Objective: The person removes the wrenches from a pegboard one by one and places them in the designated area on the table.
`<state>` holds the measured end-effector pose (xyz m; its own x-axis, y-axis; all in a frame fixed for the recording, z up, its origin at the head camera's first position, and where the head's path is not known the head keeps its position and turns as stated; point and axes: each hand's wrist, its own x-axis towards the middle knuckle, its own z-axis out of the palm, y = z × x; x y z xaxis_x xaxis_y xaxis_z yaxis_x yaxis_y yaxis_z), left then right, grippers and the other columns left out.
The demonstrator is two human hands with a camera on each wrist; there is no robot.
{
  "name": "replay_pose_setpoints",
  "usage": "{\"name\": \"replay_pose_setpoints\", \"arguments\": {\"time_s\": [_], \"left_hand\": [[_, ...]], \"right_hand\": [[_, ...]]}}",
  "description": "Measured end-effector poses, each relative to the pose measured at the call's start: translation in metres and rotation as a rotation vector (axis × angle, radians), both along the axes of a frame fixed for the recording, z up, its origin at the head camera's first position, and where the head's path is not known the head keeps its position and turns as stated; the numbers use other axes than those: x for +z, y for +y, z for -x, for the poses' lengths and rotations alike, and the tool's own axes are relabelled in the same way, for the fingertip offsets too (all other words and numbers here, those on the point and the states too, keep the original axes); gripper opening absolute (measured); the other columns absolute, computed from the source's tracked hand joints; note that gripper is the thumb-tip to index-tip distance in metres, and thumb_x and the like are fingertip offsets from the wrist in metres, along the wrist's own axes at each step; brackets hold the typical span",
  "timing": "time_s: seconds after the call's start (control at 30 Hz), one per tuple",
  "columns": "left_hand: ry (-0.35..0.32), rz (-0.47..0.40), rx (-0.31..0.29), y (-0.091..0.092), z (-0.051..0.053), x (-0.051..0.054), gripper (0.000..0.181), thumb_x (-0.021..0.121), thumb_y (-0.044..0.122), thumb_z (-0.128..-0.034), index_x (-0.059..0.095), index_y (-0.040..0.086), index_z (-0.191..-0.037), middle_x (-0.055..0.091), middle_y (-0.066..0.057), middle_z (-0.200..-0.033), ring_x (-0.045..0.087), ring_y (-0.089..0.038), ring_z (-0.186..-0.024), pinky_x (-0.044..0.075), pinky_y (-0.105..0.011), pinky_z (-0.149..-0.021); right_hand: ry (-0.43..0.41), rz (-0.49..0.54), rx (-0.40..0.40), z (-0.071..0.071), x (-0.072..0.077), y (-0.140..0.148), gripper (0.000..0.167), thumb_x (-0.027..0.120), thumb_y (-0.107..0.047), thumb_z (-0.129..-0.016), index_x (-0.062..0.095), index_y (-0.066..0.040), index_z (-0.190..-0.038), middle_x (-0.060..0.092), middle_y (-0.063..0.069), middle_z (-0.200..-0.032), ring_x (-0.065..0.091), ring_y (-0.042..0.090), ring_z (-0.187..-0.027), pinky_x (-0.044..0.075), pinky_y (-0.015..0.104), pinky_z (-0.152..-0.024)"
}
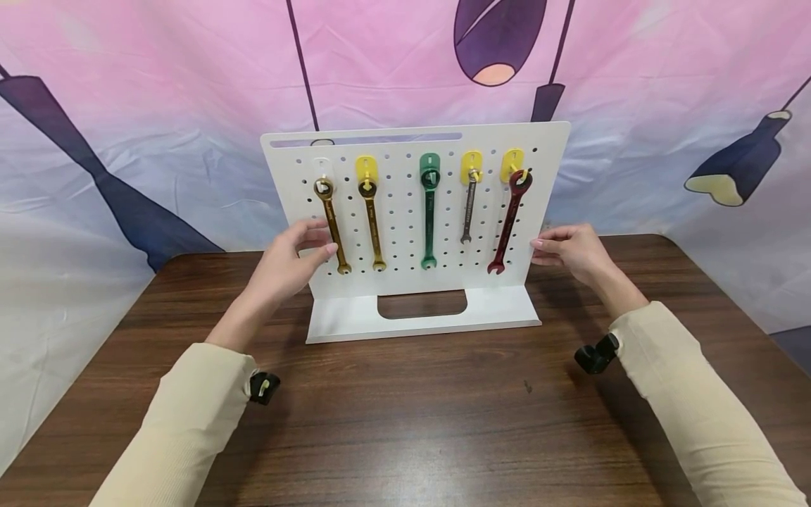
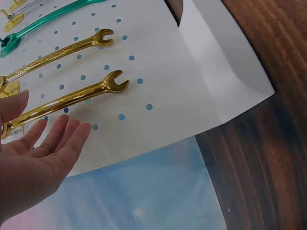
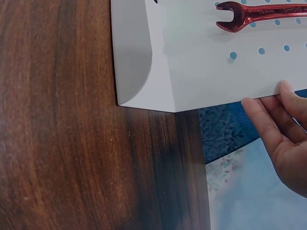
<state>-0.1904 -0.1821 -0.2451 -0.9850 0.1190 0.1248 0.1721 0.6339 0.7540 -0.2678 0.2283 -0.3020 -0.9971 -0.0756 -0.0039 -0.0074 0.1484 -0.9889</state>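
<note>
A white pegboard stand [image 1: 405, 282] stands upright on the table with several combination wrenches hanging from its hooks. My left hand [image 1: 288, 257] is at the board's left side, thumb and fingers spread around the leftmost gold wrench [image 1: 334, 229]. In the left wrist view that gold wrench [image 2: 72, 100] passes between the thumb and the fingers [image 2: 72, 143], which do not close on it. A second gold wrench [image 1: 372, 229] hangs beside it, then a green wrench [image 1: 429, 222], a small silver wrench [image 1: 469, 208] and a red wrench [image 1: 508, 225]. My right hand [image 1: 570, 250] pinches the board's right edge.
Yellow hooks [image 1: 366, 169], a green hook [image 1: 429, 160] and a clear white one [image 1: 322, 167] are fixed to the board. The brown wooden table [image 1: 405, 408] extends in front. A patterned pink and blue cloth [image 1: 190, 105] hangs behind.
</note>
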Motion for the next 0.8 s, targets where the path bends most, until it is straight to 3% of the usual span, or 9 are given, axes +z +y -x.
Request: {"name": "replay_pose_setpoints", "arguments": {"time_s": [0.43, 0.8], "left_hand": [[0.059, -0.026, 0.006, 0.0048, 0.0067, 0.0081, 0.053, 0.053, 0.022, -0.0938, 0.031, 0.003, -0.139, 0.046, -0.017, -0.132, 0.039, -0.030, -0.125, 0.034, -0.046, -0.103], [0.066, -0.109, 0.036, 0.0076, 0.0057, 0.0106, 0.046, 0.051, 0.018, -0.0947, 0.036, 0.007, -0.137, 0.051, -0.017, -0.125, 0.049, -0.029, -0.114, 0.043, -0.042, -0.096]], "right_hand": [[-0.001, -0.010, 0.003, -0.0011, 0.0012, -0.0009, 0.011, 0.058, 0.001, -0.087, 0.067, 0.007, -0.090, 0.058, 0.008, -0.087, 0.064, 0.014, -0.077, 0.054, 0.040, -0.081], [-0.002, -0.003, 0.000, -0.0005, 0.0009, -0.0010, 0.010, 0.058, 0.001, -0.087, 0.067, 0.006, -0.089, 0.057, 0.009, -0.088, 0.064, 0.014, -0.077, 0.054, 0.040, -0.081]]}}
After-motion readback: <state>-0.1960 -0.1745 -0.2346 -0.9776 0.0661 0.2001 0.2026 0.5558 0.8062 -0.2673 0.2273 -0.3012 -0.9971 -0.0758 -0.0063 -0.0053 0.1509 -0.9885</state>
